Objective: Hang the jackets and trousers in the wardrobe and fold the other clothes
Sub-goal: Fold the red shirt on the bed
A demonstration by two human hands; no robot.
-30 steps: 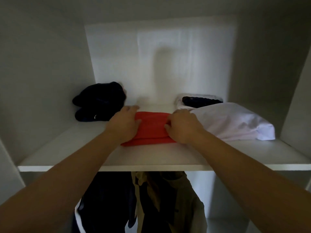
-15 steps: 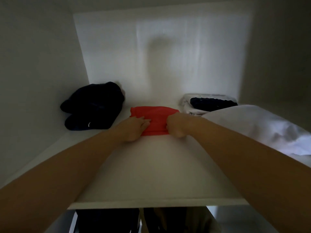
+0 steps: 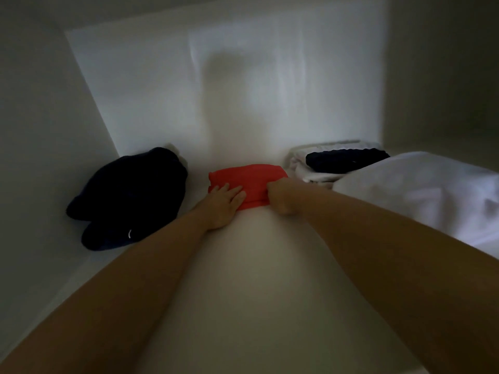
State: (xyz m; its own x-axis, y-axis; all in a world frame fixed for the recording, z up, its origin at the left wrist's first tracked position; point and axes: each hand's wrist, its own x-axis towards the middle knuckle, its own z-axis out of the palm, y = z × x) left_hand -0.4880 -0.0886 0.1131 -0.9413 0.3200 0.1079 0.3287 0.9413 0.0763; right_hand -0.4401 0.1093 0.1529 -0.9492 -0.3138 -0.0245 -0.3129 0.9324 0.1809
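A folded red fabric garment [image 3: 251, 179] is seen lying flat on the white wardrobe shelf [image 3: 256, 265], far back and close to the pale back wall [image 3: 229, 90]. It is touched by 2 hands at its near edge. The left hand [image 3: 221, 205] is laid palm down on the near left part of the garment, with its fingers [image 3: 235, 191] held straight and slightly spread, pointing towards the back; the heel of the hand is rested on the bare shelf. The right hand [image 3: 280, 197] is placed at the near right corner, its fingers curled into a fist; the cloth edge seems to be pinched there, though the fingertips are hidden in the dim light. The middle of the garment is left uncovered between the 2 hands.

A rumpled dark navy fabric bundle [image 3: 129, 198] is seen to the left, apart from the garment and close to the side wall. To the right, just beside the garment, a small folded stack of white and navy cloth [image 3: 343, 161] is set against the back wall, and a large white cloth bundle [image 3: 421, 193] is spread in front of that stack, beside the right forearm.
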